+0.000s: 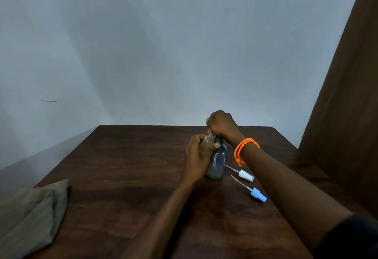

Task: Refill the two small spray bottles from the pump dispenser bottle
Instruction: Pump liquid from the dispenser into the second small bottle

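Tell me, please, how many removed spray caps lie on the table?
2: the white spray cap beside the pump bottle, the blue spray cap nearer the person. None seems hidden.

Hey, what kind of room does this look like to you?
Probably a plain room in a home, set up as a small work corner. A dark wooden table stands against a bare pale wall, a brown curtain hangs at the right, and a folded cloth lies on the table.

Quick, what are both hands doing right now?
Left hand: gripping a small spray bottle, tilted up against the pump bottle.
Right hand: fist closed around the pump head, which is hidden under it.
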A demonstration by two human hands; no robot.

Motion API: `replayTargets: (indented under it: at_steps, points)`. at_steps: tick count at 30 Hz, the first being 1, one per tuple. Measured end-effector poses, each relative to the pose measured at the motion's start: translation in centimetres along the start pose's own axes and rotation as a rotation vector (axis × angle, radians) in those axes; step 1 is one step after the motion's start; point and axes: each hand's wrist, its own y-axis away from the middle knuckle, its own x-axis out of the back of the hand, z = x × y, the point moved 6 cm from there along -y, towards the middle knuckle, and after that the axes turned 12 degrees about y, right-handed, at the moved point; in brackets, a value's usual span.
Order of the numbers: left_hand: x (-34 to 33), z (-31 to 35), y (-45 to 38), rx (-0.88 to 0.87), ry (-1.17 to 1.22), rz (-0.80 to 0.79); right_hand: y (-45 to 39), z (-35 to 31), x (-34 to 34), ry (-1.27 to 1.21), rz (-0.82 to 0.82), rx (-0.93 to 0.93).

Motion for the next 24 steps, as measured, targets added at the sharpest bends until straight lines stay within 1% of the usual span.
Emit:
replayTargets:
  at_steps: [5, 15, 20, 24]
  points:
    - [-0.04, 0.07, -0.14, 0.006, -0.002, 0.013, -0.11, -0.22, 0.62, 0.006, -0.025, 0.002]
    - [0.00, 0.24, -0.21, -0.005, 0.002, 0.020, 0.21, -0.31, 0.48, 0.014, 0.025, -0.001]
    - [0.03, 0.28, 0.04, 0.002, 0.038, 0.034, -0.03, -0.43, 0.29, -0.065, -0.053, 0.001]
    - [0.09, 0.21, -0.07, 0.006, 0.034, 0.024, 0.04, -0.84, 0.62, -0.095, -0.083, 0.011]
